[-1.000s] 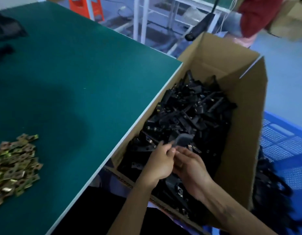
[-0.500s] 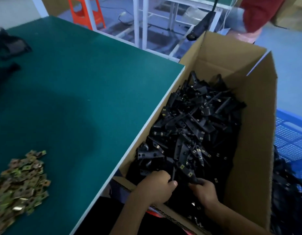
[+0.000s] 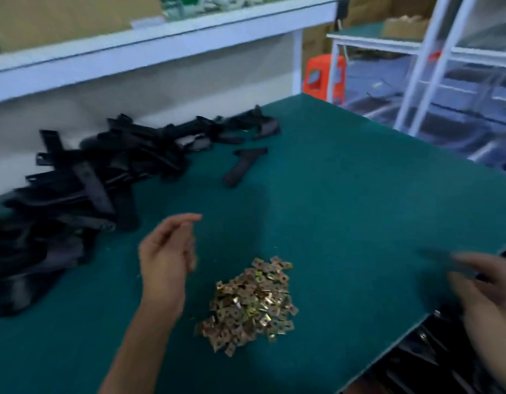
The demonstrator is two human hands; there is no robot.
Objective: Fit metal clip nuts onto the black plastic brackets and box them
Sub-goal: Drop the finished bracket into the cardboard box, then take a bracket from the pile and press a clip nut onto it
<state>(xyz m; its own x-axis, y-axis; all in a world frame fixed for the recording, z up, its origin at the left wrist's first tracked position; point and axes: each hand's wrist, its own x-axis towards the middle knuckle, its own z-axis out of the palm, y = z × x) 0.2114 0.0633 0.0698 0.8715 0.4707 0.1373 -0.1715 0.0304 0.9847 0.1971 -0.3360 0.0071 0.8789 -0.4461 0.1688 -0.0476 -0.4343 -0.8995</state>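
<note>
From the head camera I see my left hand raised over the green surface, fingers loosely bent and holding nothing. My right hand sits at the surface's right edge, smeared by motion (I cannot tell whether its fingers are spread or gripping). The clip nuts lie in a brass-coloured heap between my hands, nearer the left one. The brackets are piled along the far left of the surface, with one bracket lying apart to their right. More black parts show below the right edge.
</note>
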